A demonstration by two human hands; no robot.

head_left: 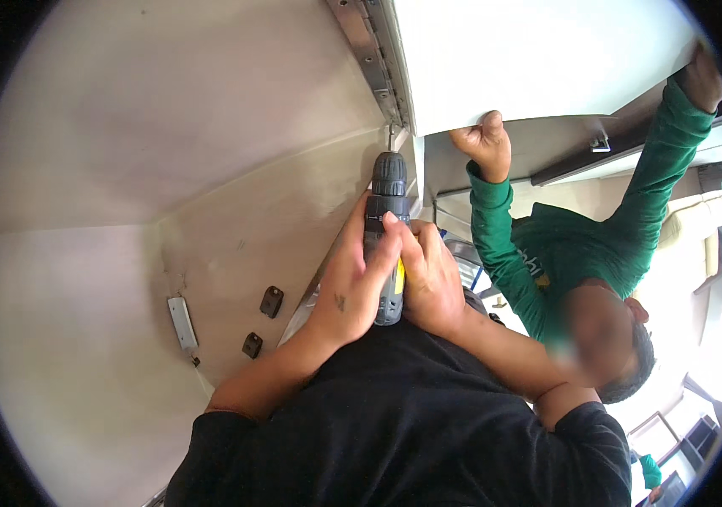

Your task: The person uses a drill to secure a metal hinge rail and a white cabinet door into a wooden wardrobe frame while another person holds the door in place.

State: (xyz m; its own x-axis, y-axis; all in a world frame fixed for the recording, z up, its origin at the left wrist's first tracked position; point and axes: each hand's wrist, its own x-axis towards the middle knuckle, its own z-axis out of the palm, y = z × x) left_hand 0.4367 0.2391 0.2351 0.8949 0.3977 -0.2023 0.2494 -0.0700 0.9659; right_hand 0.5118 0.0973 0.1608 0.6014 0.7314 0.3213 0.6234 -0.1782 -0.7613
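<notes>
A black cordless drill (pixel 389 203) points away from me, its bit (pixel 392 138) reaching the near end of a long metal hinge (pixel 369 59). Whether the tip sits in a screw is too small to tell. My left hand (pixel 352 283) wraps the drill's left side, thumb along the body. On the other side, my right hand (pixel 435 283) closes around it; the handle and trigger are hidden. Along the hinge hangs a white panel (pixel 538 59), its near edge held by a co-worker's hand (pixel 487 145). Their other hand (pixel 703 82) is at its far right corner.
The co-worker in a green sleeve (pixel 492 211) stands close on my right. A pale wall (pixel 242 186) curves along my left, bearing a small light bar (pixel 182 323) and two black fittings, the upper fitting (pixel 271 302) nearer the drill. A metal latch (pixel 600 145) shows beneath the panel.
</notes>
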